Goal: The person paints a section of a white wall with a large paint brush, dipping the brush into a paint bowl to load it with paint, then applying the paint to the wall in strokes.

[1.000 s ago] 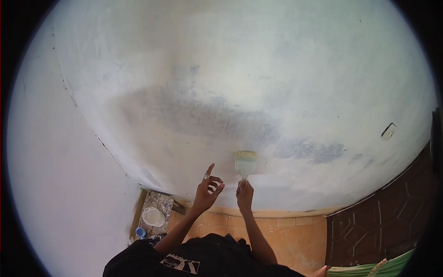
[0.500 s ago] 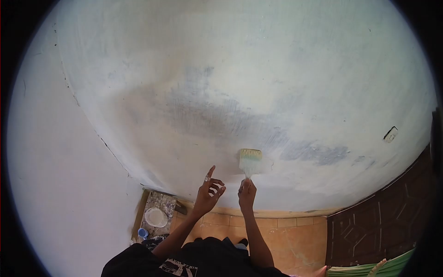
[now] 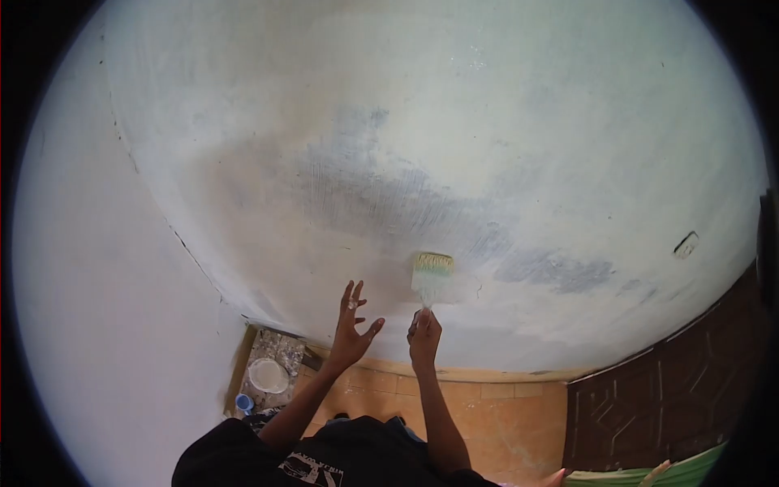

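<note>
A wide paintbrush [image 3: 433, 274], its bristles pointing up, stands in front of the pale wall [image 3: 487, 146]. My right hand [image 3: 424, 337] is wrapped round its handle. Left of the brush, my left hand [image 3: 351, 329] is raised with fingers and thumb apart, holding nothing; a whitish spot shows on one finger. Grey, streaky patches [image 3: 373, 195] mark the wall above the brush. Whether the bristles touch the wall I cannot tell.
At lower left, a paint-spattered surface [image 3: 286, 351] bears a round white container [image 3: 268, 376] and a blue cup [image 3: 244, 402]. Orange floor tiles [image 3: 503, 422] lie below. A dark panelled door [image 3: 649, 398] and green cloth [image 3: 690, 469] are at lower right.
The brush and my right hand have shifted slightly left and up in view. My left hand has moved left, and its fingers have spread and straightened.
</note>
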{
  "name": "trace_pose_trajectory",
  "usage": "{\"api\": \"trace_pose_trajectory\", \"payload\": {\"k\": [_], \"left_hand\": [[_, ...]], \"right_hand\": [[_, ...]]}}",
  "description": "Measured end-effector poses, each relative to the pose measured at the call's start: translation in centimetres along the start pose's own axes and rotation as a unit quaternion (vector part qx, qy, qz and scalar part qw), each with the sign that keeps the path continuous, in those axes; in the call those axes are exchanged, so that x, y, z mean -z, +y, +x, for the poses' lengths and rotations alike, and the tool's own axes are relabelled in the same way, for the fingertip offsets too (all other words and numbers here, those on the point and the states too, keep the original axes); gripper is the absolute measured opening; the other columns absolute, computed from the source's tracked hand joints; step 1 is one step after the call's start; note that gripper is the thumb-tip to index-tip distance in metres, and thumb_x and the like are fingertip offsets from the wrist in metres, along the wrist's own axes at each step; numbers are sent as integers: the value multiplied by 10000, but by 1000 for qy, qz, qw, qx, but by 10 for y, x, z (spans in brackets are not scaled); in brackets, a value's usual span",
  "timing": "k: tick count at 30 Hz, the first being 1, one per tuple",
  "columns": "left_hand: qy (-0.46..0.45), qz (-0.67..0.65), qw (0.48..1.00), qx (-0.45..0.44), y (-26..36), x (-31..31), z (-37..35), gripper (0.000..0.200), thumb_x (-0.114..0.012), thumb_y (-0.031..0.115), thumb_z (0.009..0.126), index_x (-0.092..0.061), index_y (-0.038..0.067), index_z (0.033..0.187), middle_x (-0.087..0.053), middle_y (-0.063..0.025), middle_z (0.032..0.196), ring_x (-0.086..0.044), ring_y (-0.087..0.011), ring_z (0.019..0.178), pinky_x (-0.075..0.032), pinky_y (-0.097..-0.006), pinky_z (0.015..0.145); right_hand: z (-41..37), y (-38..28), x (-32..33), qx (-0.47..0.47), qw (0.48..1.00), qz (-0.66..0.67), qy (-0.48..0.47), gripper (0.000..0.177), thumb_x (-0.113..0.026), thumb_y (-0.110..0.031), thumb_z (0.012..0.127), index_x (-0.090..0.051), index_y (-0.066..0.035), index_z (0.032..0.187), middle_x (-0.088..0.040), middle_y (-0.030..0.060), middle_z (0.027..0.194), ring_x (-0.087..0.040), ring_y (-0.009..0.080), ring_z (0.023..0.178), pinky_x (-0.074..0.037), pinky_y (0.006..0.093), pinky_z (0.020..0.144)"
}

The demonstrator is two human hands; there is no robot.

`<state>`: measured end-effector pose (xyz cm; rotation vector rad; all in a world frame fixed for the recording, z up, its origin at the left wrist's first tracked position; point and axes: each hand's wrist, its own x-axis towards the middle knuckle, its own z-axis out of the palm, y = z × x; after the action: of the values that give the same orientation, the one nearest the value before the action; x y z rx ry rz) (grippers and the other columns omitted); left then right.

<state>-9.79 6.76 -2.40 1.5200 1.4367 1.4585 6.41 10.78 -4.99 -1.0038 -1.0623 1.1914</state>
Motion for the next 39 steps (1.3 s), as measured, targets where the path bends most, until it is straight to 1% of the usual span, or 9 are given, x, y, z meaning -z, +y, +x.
{"api": "trace_pose_trajectory", "payload": {"k": [6,9,15,19,23,27,30,34,39], "left_hand": [[43,14,999,-29,11,-7,17,875,-745,119,847,-225,164,1549,-156,-123,1615,-488,-299,1270,-511,-425,921],[59,6,998,-20,11,-8,15,873,-742,122,850,-223,163,1550,-183,-127,1606,-490,-301,1271,-504,-428,932],[31,17,999,-2,9,11,11,871,-741,118,848,-226,160,1549,-260,-134,1574,-487,-303,1282,-498,-426,935],[25,32,999,-30,21,31,28,861,-741,117,846,-239,160,1545,-291,-137,1560,-490,-298,1274,-496,-425,934],[21,27,998,-43,21,47,34,854,-742,111,844,-253,164,1541,-310,-133,1551,-491,-293,1271,-498,-420,930],[24,20,999,-28,10,58,30,848,-740,103,845,-259,173,1540,-316,-126,1549,-496,-288,1261,-501,-412,923],[16,21,999,-23,8,67,30,839,-736,104,849,-263,177,1538,-320,-124,1546,-502,-284,1250,-503,-411,922],[-1,27,999,-20,6,68,35,833,-735,110,851,-266,175,1536,-317,-122,1546,-503,-283,1246,-505,-415,919],[-15,12,999,-38,9,60,35,828,-738,117,850,-273,171,1533,-304,-133,1548,-504,-287,1242,-506,-419,914]], "right_hand": [[59,-104,-26,174,982,-39,-61,468,-406,-439,1050,-391,-107,721,-341,-56,575,-298,27,457,-225,220,413],[76,-83,-30,211,972,-91,-41,476,-406,-434,1051,-388,-100,713,-336,-54,575,-301,34,461,-231,232,420],[21,-25,-24,98,993,-57,-28,481,-419,-442,1046,-390,-105,704,-340,-55,572,-317,44,464,-251,234,426],[49,-111,-56,164,985,-55,-28,528,-405,-530,1021,-395,-108,704,-332,-62,564,-315,33,466,-248,223,424],[70,-85,-65,205,977,-58,-17,531,-396,-530,1024,-388,-117,691,-336,-59,557,-324,35,468,-253,225,427],[29,15,-51,104,989,-108,-9,493,-392,-486,1040,-395,-121,709,-346,-54,555,-327,41,460,-269,224,416],[-1,-14,-62,-24,1000,-6,6,462,-399,-456,1047,-399,-119,731,-345,-55,571,-306,34,459,-258,210,414],[32,-70,-76,139,990,2,-22,439,-402,-423,1055,-389,-113,743,-332,-56,590,-295,19,480,-223,204,419],[49,-52,-74,184,980,-68,-6,475,-388,-440,1054,-390,-106,717,-340,-53,564,-320,34,486,-243,231,419]]}}
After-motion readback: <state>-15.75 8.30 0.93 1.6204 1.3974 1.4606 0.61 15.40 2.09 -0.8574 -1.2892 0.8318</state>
